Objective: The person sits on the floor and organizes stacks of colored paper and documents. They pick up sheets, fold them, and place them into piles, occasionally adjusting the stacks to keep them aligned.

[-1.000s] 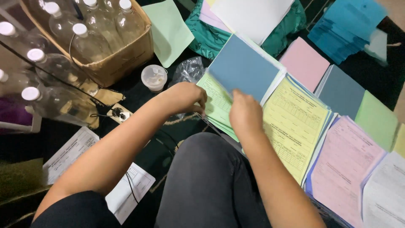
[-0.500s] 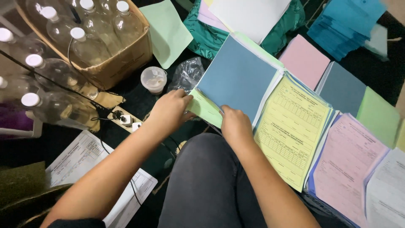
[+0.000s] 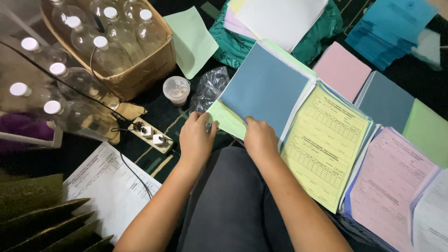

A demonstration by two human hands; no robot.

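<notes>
Cardboard box (image 3: 140, 77) at upper left holds clear, white-capped bottles (image 3: 106, 51). Pale green sheet (image 3: 227, 120), flat under a blue-grey sheet (image 3: 263, 88), lies ahead of the knee, long axis running up-right. Left hand (image 3: 196, 138) grip pinches its near-left corner; right hand (image 3: 259, 137) rests fingers-down on its edge.

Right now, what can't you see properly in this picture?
Head view only:
- Left hand fingers: tips tucked under the green sheet.
- Sheets below the blue sheet: covered by it.
- Blue stack: blurred, cut by the top edge.
- Yellow form print: too small.
</notes>
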